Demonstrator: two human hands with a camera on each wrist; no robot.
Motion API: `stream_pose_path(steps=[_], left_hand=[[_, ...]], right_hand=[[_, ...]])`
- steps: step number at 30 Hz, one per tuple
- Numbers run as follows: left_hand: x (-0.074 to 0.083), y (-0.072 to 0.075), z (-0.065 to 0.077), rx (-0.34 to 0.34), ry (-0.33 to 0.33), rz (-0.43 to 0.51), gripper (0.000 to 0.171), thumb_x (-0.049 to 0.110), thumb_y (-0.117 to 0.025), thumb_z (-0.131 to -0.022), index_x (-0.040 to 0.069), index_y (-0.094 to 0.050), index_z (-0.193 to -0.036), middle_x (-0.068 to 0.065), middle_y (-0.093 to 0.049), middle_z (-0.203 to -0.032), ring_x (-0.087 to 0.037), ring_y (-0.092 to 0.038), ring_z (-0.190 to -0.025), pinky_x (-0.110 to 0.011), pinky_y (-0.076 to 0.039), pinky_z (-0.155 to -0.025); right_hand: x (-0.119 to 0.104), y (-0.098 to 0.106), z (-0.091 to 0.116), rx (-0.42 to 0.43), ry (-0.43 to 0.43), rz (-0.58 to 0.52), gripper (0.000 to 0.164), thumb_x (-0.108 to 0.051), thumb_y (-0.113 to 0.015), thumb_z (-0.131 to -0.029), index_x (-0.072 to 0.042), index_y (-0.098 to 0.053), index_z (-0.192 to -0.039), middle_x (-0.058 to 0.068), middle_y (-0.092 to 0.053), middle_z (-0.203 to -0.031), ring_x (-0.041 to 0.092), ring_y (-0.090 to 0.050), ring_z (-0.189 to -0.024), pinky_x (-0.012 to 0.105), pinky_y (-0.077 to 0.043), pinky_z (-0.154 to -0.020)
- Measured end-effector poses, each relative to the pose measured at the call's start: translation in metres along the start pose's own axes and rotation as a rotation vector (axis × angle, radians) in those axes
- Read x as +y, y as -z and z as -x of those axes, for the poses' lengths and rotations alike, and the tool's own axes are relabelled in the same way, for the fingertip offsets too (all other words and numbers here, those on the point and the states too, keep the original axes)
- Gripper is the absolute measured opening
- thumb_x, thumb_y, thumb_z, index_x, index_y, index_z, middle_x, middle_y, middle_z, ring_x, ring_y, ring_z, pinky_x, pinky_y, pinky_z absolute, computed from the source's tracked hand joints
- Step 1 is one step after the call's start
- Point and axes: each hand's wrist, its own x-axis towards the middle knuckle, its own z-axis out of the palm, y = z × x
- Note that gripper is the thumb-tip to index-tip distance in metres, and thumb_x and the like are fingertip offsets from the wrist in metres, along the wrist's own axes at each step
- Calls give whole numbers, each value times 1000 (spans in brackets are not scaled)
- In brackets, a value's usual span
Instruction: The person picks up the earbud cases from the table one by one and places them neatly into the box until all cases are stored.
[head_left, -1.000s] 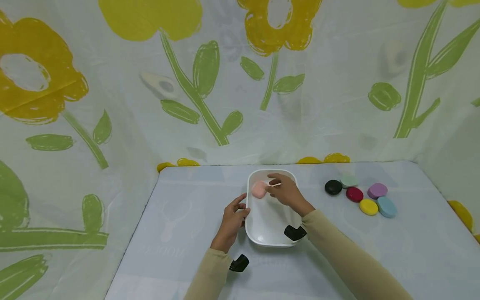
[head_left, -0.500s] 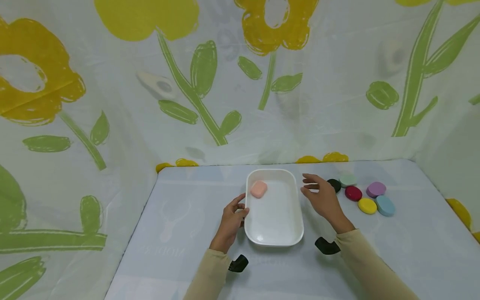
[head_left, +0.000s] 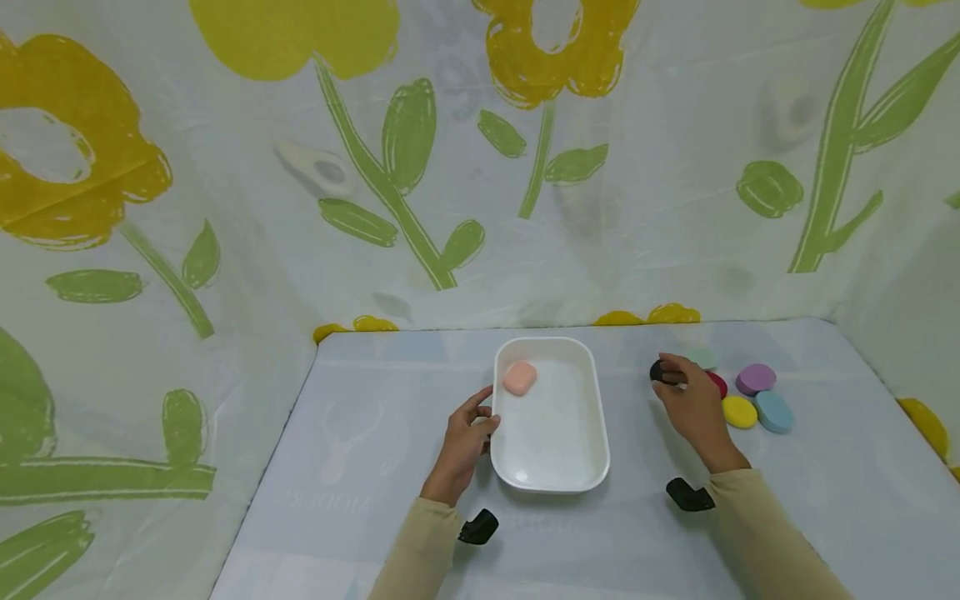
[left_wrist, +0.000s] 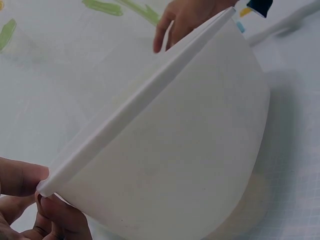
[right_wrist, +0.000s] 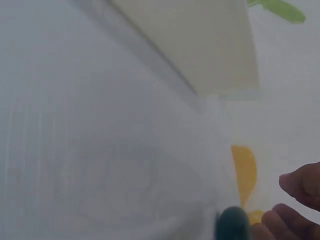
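My left hand pinches the left rim of a white rectangular tray. In the left wrist view, the thumb lies on one side of the tray's rim and the fingers on the other. Inside the tray's far left corner sits a pink rounded-square piece. My right hand reaches over a black round piece, partly hidden by the fingers. In the right wrist view, thumb and fingers stand apart, with a dark piece just beyond the fingertips.
Close to the right hand lie a dark red piece, a pale green piece, a yellow piece, a purple piece and a light blue piece. A flower-printed sheet hangs behind the table.
My right hand has left the pink piece in the tray and moved right to the black piece. The left hand stays on the tray's rim.
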Motion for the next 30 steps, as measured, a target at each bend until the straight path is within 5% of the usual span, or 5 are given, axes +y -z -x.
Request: stream_pose_path(steps=[20,30], left_hand=[[2,-2,2,-5,8,-3,54,5,-60,-107,7,-47,-159,-7,-52,-111,-17,-52,-76,-29,-47,-62],[2,-2,3,8,17,0,53,5,-60,-107,8,-48,-159,-7,-51,-111,-17,-50,-75,-30,-45,-62]], right_hand=[[34,0,-13,-32,76,113,54,10,-67,-95,13,-51,-147,38,-49,-145,55,-46,-134,71,-41,-108],[36,-8,-15,-68,78,217,52,4,-76,-92,11,-60,-141,36,-49,-131,51,-49,-120,70,-46,-105]])
